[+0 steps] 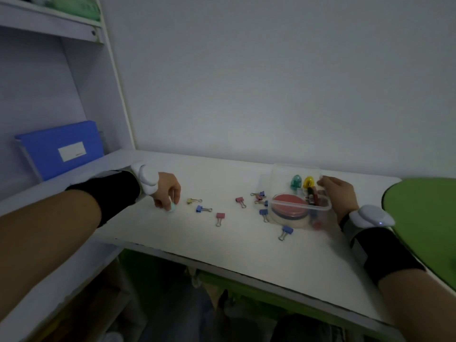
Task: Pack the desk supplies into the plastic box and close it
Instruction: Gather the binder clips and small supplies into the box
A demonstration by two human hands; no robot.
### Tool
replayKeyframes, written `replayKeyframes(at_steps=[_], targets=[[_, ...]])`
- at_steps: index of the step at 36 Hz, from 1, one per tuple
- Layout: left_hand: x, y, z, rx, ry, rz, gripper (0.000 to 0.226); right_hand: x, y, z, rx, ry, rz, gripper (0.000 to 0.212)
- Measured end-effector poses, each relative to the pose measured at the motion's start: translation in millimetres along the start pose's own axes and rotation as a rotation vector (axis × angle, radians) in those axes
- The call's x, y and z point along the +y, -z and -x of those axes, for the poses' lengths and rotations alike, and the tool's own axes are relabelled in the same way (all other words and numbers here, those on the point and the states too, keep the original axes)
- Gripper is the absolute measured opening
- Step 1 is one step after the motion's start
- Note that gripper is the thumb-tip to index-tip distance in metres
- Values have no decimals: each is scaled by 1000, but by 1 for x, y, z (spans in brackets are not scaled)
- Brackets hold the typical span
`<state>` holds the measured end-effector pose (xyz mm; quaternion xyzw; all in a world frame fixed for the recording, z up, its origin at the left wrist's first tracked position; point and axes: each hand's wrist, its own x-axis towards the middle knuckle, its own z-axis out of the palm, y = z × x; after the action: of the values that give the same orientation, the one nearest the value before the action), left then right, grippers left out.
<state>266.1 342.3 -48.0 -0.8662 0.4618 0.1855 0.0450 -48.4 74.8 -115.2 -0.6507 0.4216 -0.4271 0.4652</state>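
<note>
A white desk runs across the middle of the frame, with a white shelf unit rising along the left side and a blue folder leaning in its lower compartment at centre left. A green rounded surface fills the right edge. Right of centre on the desk sits the clear plastic box, its lid standing open behind it; inside lie a round red ink pad and a few small dark and red items too blurred to name. The right hand rests against the right side of the box, fingers curled around its rim and the edge of the lid at the back corner. Behind the box, seen through the lid, stand a teal and a yellow sharpener side by side (their exact kind is hard to tell). Left of centre, the left hand reaches down to the desk, its fingertips pinched together on a small pale-teal object touching the surface. Between the hands binder clips are scattered: a yellow clip, a blue clip, a pink clip, another pink one, and several more just beside the box. Both wrists carry white bands over black sleeves.
</note>
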Motion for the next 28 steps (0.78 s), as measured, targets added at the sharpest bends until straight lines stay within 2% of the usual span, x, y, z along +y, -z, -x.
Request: replayKeyframes(at_steps=[8, 14, 18, 22, 28], targets=[[82, 28, -4, 299, -284, 78, 26, -1, -2, 0, -1, 21, 15, 24], [163, 31, -16, 407, -485, 223, 23, 1, -3, -2, 9, 20, 10, 26], [203, 27, -33, 451, -515, 204, 24, 4, -2, -6, 13, 39, 13, 26], [226, 23, -50, 489, -529, 164, 28, 4, -4, -7, -16, 56, 16, 15], [248, 22, -75, 467, -508, -45, 30, 5, -5, -8, -28, 58, 22, 17]])
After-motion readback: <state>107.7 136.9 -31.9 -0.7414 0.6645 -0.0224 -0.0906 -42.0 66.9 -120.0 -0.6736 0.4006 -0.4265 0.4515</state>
